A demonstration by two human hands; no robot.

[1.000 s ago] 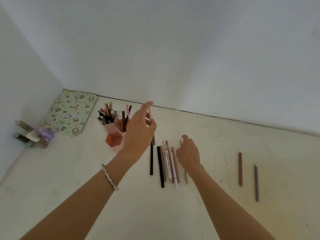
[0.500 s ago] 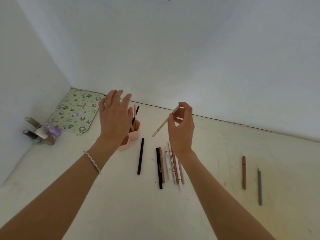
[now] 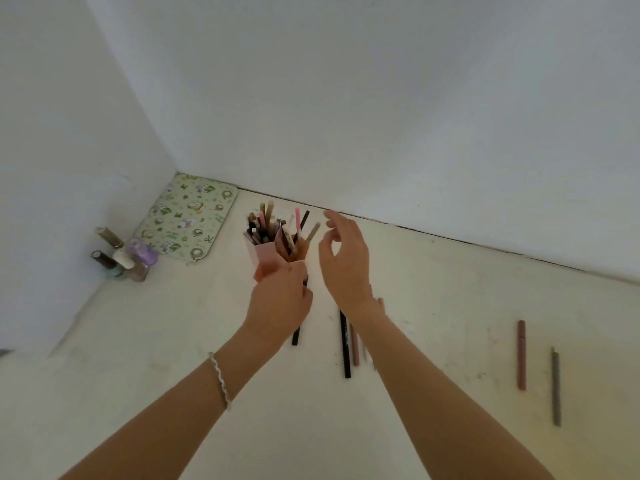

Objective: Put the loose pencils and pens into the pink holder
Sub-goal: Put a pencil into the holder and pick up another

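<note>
**Pink holder at centre, both hands beside it**

Pink plastic forms the holder (image 3: pixel 268 259), which stands upright on the pale work surface (image 3: pixel 433 306) near the rear wall. It is filled with upright pens and pencils (image 3: pixel 273 225) that lean in several directions above its rim.

Left hand (image 3: pixel 280 301): positioned directly in front of the holder, fingers curled downward over the upper end of a black pen (image 3: pixel 296 336). The lower part of this pen lies on the surface and projects from beneath the hand. Whether the fingers actually clamp the pen cannot be determined. A thin bracelet (image 3: pixel 220 381) sits on the left forearm.

Right hand (image 3: pixel 346 259): raised just to the right of the holder, fingers spread and loosely curved, holding nothing. The thumb and forefinger are apart.

Loose items on the surface:
- A long black pencil (image 3: pixel 345 344) lies beside the right wrist, with a dusky pink pencil (image 3: pixel 355 346) just to its right. Further items next to them are partly hidden by the right forearm.
- A mauve pen (image 3: pixel 521 355) and a grey pencil (image 3: pixel 556 386) lie well apart from the holder, at the right, roughly parallel.

Other objects: a green patterned mat (image 3: pixel 188 220) leans in the rear left corner. A cluster of small bottles (image 3: pixel 123 258) stands near it, against the left wall.
</note>
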